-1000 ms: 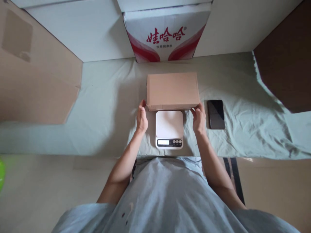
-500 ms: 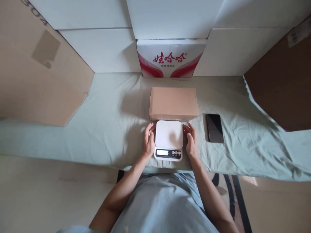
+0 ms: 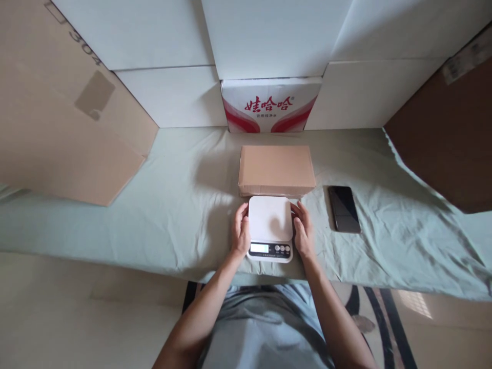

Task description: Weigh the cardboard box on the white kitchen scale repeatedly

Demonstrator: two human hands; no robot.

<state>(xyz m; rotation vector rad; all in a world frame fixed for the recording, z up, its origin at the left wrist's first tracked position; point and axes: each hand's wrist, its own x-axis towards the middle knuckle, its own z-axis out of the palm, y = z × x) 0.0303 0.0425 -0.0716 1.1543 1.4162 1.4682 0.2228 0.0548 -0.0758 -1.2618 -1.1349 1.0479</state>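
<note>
Just below the centre of the frame, a white digital scale (image 3: 270,219) is flanked by the left hand (image 3: 241,234) and the right hand (image 3: 304,233), both cupped and about equally near. Its long axis is aligned top to bottom. Whether it is actually gripped cannot be told. Just above it, a brown cardboard box (image 3: 277,166) is seen.
</note>
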